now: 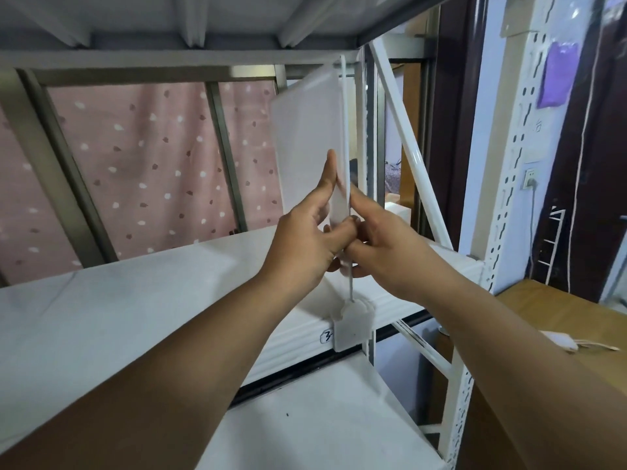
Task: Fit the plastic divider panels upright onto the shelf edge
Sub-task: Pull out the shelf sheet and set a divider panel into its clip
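Note:
A translucent white plastic divider panel (pixel 305 137) stands upright above the white shelf (pixel 135 300), seen nearly edge-on. Its foot clip (pixel 351 325) hooks over the shelf's front edge (pixel 295 344), next to a handwritten mark. My left hand (pixel 305 242) presses against the panel's left face with the index finger pointing up. My right hand (pixel 383 245) pinches the panel's thin front edge from the right. Both hands grip the lower half of the panel, thumbs meeting at its edge.
A white perforated rack upright (pixel 502 198) and a diagonal brace (pixel 407 144) stand just right of the panel. The upper shelf's underside (pixel 190 25) is close overhead. A pink dotted curtain (pixel 152 164) hangs behind. A wooden surface (pixel 559 317) with a white charger lies right.

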Motion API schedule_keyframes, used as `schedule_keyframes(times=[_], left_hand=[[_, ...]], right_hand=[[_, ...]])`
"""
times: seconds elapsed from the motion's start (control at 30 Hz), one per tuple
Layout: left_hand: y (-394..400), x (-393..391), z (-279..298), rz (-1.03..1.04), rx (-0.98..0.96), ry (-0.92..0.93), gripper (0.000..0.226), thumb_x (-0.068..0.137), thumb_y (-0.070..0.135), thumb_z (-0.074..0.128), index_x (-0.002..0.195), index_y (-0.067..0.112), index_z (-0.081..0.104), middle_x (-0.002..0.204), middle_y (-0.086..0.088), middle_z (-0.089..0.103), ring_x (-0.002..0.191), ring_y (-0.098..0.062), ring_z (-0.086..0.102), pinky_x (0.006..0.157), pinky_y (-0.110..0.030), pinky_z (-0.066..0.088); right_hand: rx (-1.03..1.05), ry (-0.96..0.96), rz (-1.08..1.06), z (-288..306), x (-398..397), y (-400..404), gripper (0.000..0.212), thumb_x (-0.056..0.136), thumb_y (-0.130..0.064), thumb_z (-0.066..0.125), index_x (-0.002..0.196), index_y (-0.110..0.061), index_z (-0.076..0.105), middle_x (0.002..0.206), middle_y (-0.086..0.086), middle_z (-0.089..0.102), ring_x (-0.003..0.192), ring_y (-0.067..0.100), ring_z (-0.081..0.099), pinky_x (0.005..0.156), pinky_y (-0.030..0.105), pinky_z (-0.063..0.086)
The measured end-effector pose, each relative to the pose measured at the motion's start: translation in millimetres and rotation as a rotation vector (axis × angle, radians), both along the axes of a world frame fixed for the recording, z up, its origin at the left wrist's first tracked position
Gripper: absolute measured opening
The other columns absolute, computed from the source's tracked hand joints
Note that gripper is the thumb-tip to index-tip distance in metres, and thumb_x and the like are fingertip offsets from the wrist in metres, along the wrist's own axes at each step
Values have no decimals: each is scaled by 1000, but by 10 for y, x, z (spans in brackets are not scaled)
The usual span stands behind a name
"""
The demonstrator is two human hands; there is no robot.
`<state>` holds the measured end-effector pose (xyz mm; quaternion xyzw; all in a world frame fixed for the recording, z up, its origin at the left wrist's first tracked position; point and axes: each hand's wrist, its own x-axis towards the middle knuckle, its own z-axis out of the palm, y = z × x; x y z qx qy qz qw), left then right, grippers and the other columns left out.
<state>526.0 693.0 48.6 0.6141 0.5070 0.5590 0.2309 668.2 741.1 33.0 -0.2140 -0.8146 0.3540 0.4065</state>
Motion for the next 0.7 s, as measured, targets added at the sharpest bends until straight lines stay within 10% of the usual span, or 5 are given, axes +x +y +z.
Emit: schedule_keyframes(times=[0.17,0.23,0.37,0.5,0.7], left_hand=[[-10,-4,-43,20,33,65,90,100,18,69,154,67,18,163,9,48,144,-4,51,82,-45,68],[-1,10,-70,50,40,100,90,100,19,69,156,66,17,152,13,57,103,28,60,81,-42,68],[5,-10,-122,73,21,109,90,99,17,69,157,64,18,89,42,60,64,34,54,78,-36,68],[23,-46,-143,60,29,137,91,98,21,71,152,71,18,92,33,56,78,15,58,84,-45,67],[-103,-108,-66,-25,-83,196,95,99,22,70,148,77,10,167,4,42,144,-24,54,100,-48,61]], right_hand=[[28,5,-21,-58,-14,35,81,98,4,52,155,-50,31,92,14,69,79,41,70,76,60,62],[34,5,-32,-93,-13,7,82,98,4,53,155,-50,31,91,13,70,75,36,70,77,60,61],[61,-3,-74,-120,-27,-17,79,98,2,54,154,-50,33,89,9,72,77,26,74,81,55,63],[28,0,-110,-127,-32,-113,79,97,3,55,152,-51,37,84,0,71,74,17,70,80,49,64],[-88,64,-311,-150,-135,-428,45,95,-1,57,128,-31,67,105,-7,79,92,7,76,89,43,62]])
